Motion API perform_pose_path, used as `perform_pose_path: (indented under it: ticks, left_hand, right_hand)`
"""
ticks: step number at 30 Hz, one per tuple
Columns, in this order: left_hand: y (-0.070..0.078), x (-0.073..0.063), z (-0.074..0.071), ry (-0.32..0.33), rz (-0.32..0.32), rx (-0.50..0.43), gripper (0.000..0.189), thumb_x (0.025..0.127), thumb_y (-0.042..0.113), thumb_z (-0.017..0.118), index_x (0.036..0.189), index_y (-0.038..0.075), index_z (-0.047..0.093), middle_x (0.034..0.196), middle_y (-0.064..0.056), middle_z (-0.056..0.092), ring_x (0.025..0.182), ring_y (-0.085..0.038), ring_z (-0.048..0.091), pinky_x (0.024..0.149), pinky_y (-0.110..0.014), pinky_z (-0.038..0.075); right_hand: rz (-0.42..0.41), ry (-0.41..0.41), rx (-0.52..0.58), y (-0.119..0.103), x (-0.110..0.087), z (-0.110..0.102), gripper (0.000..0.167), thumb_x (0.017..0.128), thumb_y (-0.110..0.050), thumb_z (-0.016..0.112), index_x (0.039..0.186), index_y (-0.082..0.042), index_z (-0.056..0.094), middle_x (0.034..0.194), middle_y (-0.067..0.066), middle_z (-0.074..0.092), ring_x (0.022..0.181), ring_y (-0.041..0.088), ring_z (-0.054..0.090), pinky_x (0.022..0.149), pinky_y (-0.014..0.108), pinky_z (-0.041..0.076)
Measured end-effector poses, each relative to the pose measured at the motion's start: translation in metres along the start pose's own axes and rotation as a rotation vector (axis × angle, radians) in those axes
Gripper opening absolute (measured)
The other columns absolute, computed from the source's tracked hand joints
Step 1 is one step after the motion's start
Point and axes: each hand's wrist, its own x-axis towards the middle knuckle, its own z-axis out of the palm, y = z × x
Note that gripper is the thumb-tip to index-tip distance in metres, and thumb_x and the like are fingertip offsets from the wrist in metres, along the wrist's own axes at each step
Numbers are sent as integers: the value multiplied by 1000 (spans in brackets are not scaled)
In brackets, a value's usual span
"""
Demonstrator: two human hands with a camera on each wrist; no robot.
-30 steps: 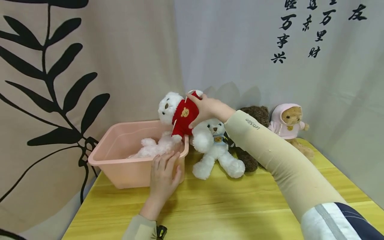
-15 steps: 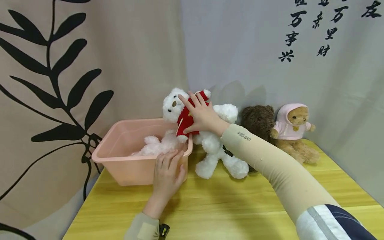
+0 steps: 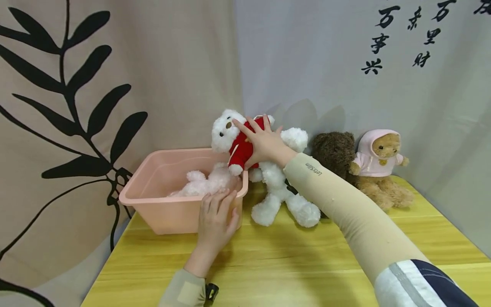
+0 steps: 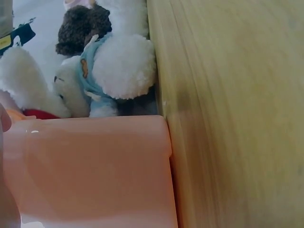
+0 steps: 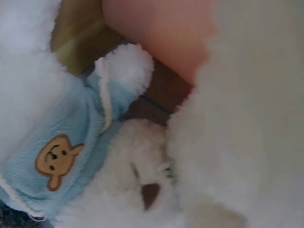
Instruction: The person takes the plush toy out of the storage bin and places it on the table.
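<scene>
My right hand [image 3: 266, 147] holds a white teddy bear in a red top [image 3: 239, 149], fingers spread across its torso. The bear lies tilted sideways, head over a pink plastic tub [image 3: 161, 215], one paw at the right rim. Left fingers [image 3: 216, 202] hook over the tub's front rim, thumb outside. Inside, a white plush toy [image 3: 209, 183] lies down. Behind the red-topped bear sits a white teddy bear in a blue top [image 5: 57, 156], its head and top hidden in the head view but visible in the right wrist view.
A dark brown plush bear [image 3: 333, 149], partly behind the right forearm, and a tan bear in a pink hoodie [image 3: 377, 164] sit to the right. They stand on a wooden table [image 3: 287, 264] before a curtain [image 3: 184, 76] with leaf prints and characters.
The right hand and red-topped bear have turned, bringing its leg up to the right across the blue-topped bear. The fingers have spread wider. The left hand keeps its place on the rim.
</scene>
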Motion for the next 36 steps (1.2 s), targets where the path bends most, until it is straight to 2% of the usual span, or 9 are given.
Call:
perform_pose_path:
  ticks: [3,6,9,13,17,20,25,30,36]
  left_hand:
    - [0,0,-1,-3,-1,5,43,81,16,56,122,4,62,118,-16,59,108,-37,51,97,-51,35]
    - [0,0,-1,0,3,7,43,81,16,57,123,4,62,118,-16,58,107,-38,51,97,-51,35]
    - [-1,1,-2,4,4,8,43,81,16,57,123,4,62,118,-16,58,107,-38,51,98,-51,35]
    - [-2,2,-4,8,6,11,43,81,16,58,123,4,62,117,-16,58,108,-37,50,98,-50,35]
    - [-2,2,-4,8,15,18,44,81,15,58,123,4,62,117,-17,58,107,-36,50,97,-50,35]
    - [-2,3,-3,9,21,21,44,80,15,57,123,4,62,117,-17,58,107,-36,50,97,-50,35]
    - [-1,3,-2,11,21,22,44,80,15,57,122,4,62,116,-17,59,106,-36,50,96,-50,35]
    - [1,2,0,21,24,23,43,81,16,56,122,4,62,116,-16,58,105,-36,50,94,-50,36]
    - [1,-1,1,22,26,19,43,80,15,57,121,3,62,117,-16,58,106,-37,51,94,-52,37]
  right_hand:
    - [19,26,-41,1,-1,4,126,60,-69,77,153,-44,-3,162,0,9,143,47,-4,93,81,16]
    - [42,60,-87,0,-3,8,124,59,-74,73,155,-40,2,160,-1,19,141,46,10,95,74,25]
    - [62,87,-99,-2,-3,8,123,58,-75,72,156,-38,7,158,0,24,135,45,24,91,65,32]
    - [65,55,-63,-3,-2,7,125,60,-71,74,156,-37,1,160,0,19,128,46,34,90,65,34]
    - [57,6,18,1,0,4,127,62,-64,78,155,-38,-5,160,0,14,127,48,36,92,68,33]
    - [39,7,71,5,1,3,124,64,-54,80,155,-37,-2,159,3,19,127,47,36,94,68,33]
    - [14,61,111,7,0,5,116,67,-39,80,156,-36,5,153,6,30,124,41,37,96,69,30]
    - [18,125,147,11,-9,5,113,68,-37,80,156,-37,8,151,6,34,125,41,37,97,71,27]
    - [29,233,205,15,-23,-6,112,69,-37,81,156,-36,9,149,5,35,123,38,40,93,63,34]
